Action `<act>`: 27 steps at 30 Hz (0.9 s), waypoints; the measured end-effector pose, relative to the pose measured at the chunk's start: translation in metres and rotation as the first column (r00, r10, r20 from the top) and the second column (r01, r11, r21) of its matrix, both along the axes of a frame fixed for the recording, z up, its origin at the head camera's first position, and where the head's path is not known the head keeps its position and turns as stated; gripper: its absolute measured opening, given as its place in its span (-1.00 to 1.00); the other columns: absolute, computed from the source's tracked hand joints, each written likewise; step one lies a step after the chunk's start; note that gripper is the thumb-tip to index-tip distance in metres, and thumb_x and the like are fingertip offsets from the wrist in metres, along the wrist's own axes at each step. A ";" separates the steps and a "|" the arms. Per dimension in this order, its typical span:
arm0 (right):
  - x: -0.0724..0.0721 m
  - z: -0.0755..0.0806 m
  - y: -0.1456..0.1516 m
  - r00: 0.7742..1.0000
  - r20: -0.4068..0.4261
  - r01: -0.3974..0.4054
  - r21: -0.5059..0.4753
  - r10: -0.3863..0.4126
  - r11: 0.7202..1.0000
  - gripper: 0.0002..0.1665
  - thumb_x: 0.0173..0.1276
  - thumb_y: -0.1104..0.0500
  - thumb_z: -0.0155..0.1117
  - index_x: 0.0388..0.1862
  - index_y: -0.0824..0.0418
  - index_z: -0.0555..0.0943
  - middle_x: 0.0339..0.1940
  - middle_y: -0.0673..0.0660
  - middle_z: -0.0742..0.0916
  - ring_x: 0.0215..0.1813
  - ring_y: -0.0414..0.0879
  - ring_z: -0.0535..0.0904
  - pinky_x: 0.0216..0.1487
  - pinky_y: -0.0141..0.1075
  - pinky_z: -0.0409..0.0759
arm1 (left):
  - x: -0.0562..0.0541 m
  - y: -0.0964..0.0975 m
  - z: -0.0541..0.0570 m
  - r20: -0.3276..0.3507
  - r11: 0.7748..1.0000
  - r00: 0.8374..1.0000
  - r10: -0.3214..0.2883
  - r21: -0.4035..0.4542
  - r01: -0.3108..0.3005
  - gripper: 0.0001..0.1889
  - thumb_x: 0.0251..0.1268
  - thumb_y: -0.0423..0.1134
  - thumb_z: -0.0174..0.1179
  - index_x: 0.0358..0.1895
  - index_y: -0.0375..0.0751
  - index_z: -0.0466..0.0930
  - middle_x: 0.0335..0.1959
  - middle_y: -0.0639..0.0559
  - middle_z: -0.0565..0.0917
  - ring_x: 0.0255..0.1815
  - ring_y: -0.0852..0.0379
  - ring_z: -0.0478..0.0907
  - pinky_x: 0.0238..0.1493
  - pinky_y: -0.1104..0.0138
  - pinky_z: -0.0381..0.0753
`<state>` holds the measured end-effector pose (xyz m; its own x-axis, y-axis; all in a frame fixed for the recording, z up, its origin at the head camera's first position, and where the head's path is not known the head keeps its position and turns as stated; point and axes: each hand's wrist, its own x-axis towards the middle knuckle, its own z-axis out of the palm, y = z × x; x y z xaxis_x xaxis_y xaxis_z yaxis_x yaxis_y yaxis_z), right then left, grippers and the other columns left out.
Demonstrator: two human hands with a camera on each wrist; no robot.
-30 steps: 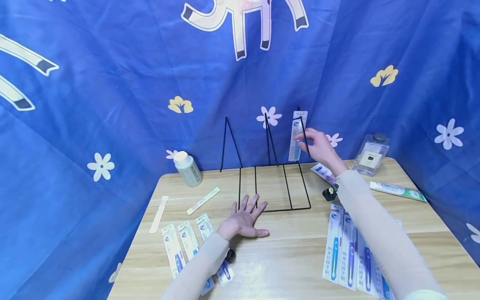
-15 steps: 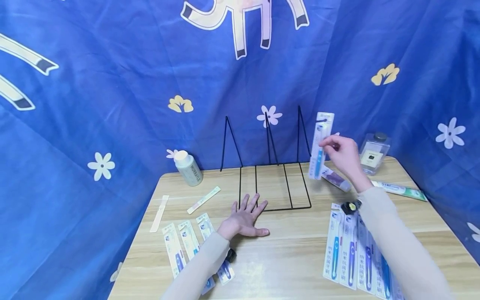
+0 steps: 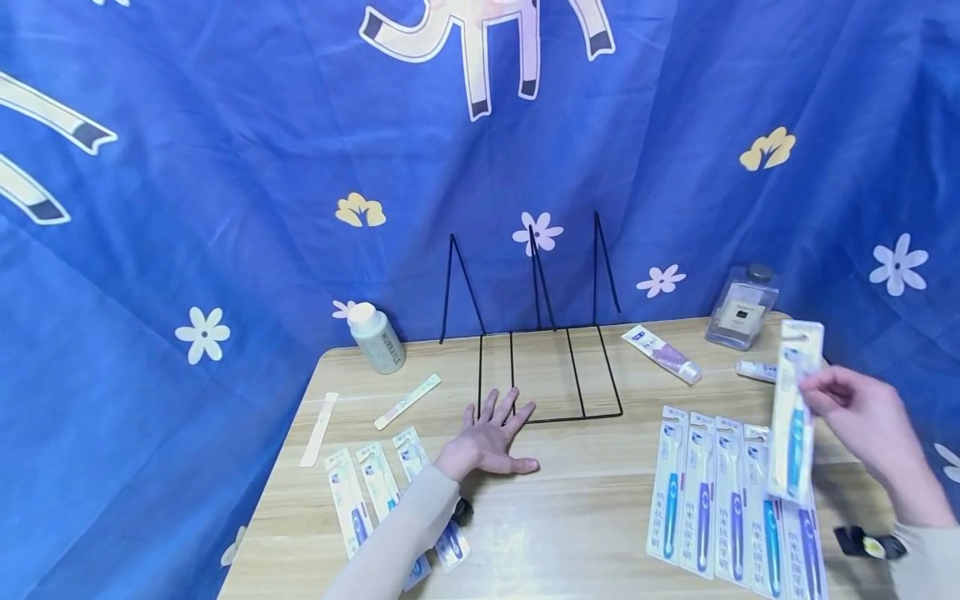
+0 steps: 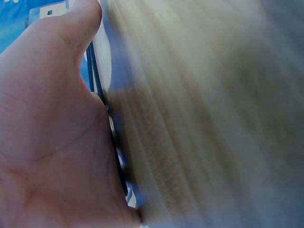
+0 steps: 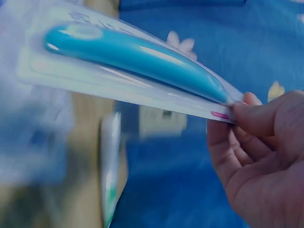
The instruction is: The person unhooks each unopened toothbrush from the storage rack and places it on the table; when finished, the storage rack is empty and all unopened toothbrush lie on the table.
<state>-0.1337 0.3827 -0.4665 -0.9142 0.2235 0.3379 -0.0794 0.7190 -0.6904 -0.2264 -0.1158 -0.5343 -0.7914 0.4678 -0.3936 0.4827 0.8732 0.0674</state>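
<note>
In the head view my right hand (image 3: 862, 417) pinches a packaged toothbrush (image 3: 793, 408) by its edge, above the right end of a row of packaged toothbrushes (image 3: 701, 500). The right wrist view shows its blue handle (image 5: 142, 59) under clear plastic, with thumb and fingers (image 5: 259, 118) gripping the pack. Spread flat, my left hand (image 3: 491, 442) rests on the table at the front left corner of a black wire rack (image 3: 573, 419). Its palm (image 4: 52, 123) fills one side of the left wrist view.
Several more packaged toothbrushes (image 3: 378, 479) lie at left, partly under my left sleeve. Two thin strips (image 3: 407, 402), a white-capped bottle (image 3: 377, 337), a purple toothpaste tube (image 3: 662, 354), another tube (image 3: 756, 371) and a clear bottle (image 3: 742, 308) stand or lie around the rack.
My right hand has drawn the packaged toothbrush away from the rack's right upright, moving right and toward me over the row of packs. The left hand has stayed in place.
</note>
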 end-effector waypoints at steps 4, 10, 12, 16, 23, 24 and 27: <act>0.028 -0.026 0.027 0.988 0.150 0.032 -0.015 -0.030 0.999 -0.95 0.39 0.41 0.21 -0.26 0.42 0.61 -0.53 -0.47 0.58 -0.52 -0.47 0.48 -0.52 -0.51 0.48 | 0.000 -0.003 0.000 -0.001 1.000 1.000 0.012 0.005 -0.012 0.10 0.14 0.67 -0.06 0.66 0.36 -0.30 0.72 0.07 -0.40 0.72 -0.21 -0.40 0.57 -0.35 -0.18; 0.049 -0.063 0.044 0.914 0.405 -0.003 0.019 -0.005 1.000 -0.87 0.37 0.44 0.15 -0.20 0.51 0.60 -0.46 -0.02 0.69 -0.47 -0.40 0.43 -0.48 -0.44 0.46 | 0.000 -0.008 0.002 0.010 1.000 1.000 0.020 0.014 -0.020 0.09 0.15 0.65 -0.04 0.67 0.35 -0.30 0.72 0.07 -0.40 0.72 -0.22 -0.41 0.56 -0.36 -0.19; 0.051 -0.072 0.045 0.886 0.464 -0.022 0.026 0.007 0.999 -0.86 0.35 0.42 0.16 -0.19 0.51 0.60 -0.45 0.02 0.69 -0.47 -0.38 0.43 -0.46 -0.42 0.46 | 0.000 -0.008 0.002 0.005 1.000 1.000 0.020 0.018 -0.020 0.09 0.16 0.65 -0.04 0.67 0.35 -0.29 0.72 0.07 -0.40 0.72 -0.22 -0.40 0.56 -0.36 -0.19; 0.054 -0.084 0.046 0.861 0.509 -0.051 0.049 0.019 0.997 -0.84 0.29 0.37 0.24 -0.21 0.48 0.60 -0.47 0.02 0.67 -0.49 -0.36 0.43 -0.46 -0.41 0.41 | 0.000 -0.007 0.003 -0.002 1.000 1.000 0.021 0.013 -0.021 0.09 0.16 0.65 -0.05 0.67 0.35 -0.30 0.72 0.08 -0.41 0.72 -0.21 -0.40 0.57 -0.35 -0.18; 0.051 -0.089 0.050 0.834 0.551 -0.061 0.156 -0.036 0.986 -0.83 0.19 0.23 0.42 -0.34 0.32 0.63 -0.49 -0.02 0.67 -0.44 -0.25 0.46 -0.40 -0.37 0.34 | 0.001 -0.006 0.004 -0.005 0.999 0.999 0.033 0.006 -0.033 0.09 0.15 0.65 -0.05 0.67 0.35 -0.29 0.72 0.09 -0.40 0.72 -0.20 -0.40 0.57 -0.34 -0.18; 0.050 -0.088 0.050 0.828 0.559 -0.060 0.172 -0.047 0.983 -0.84 0.19 0.23 0.43 -0.37 0.30 0.62 -0.50 -0.01 0.66 -0.43 -0.22 0.47 -0.39 -0.35 0.33 | 0.002 -0.006 0.004 -0.006 0.999 0.999 0.035 0.006 -0.035 0.09 0.15 0.65 -0.04 0.67 0.35 -0.29 0.72 0.09 -0.40 0.72 -0.20 -0.39 0.57 -0.34 -0.18; 0.048 -0.084 0.050 0.787 0.609 -0.051 0.220 -0.096 0.974 -0.81 0.17 0.21 0.46 -0.42 0.26 0.59 -0.51 0.03 0.64 -0.40 -0.08 0.49 -0.34 -0.23 0.34 | 0.003 -0.004 0.004 -0.005 0.999 0.999 0.035 0.007 -0.035 0.09 0.15 0.65 -0.04 0.67 0.35 -0.29 0.72 0.08 -0.40 0.72 -0.20 -0.40 0.57 -0.34 -0.18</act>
